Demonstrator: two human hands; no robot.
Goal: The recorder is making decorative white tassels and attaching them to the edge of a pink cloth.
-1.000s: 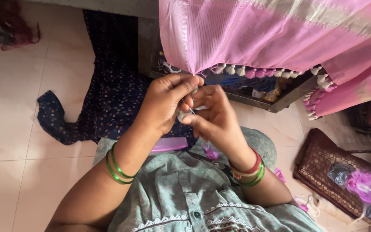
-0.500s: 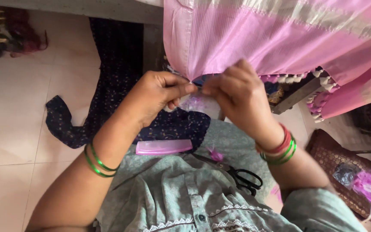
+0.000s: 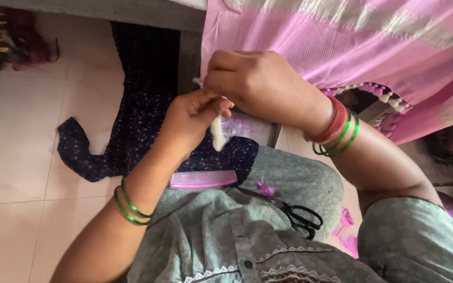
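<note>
Nearest, on the lap: black-handled scissors [image 3: 295,215] to the right, a pink comb [image 3: 203,180] just left of them, both lying loose. Beyond — left hand [image 3: 191,123], fingers pinched together on a small white tuft [image 3: 218,134] that hangs below them; right hand [image 3: 255,84] just above and right, fingers curled shut at the corner of the pink cloth [image 3: 352,47]. Farthest left, a dark printed cloth [image 3: 137,120] on the tiled floor [image 3: 17,157].

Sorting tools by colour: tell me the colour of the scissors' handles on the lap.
Black, seen in the head view: scissors.
</note>
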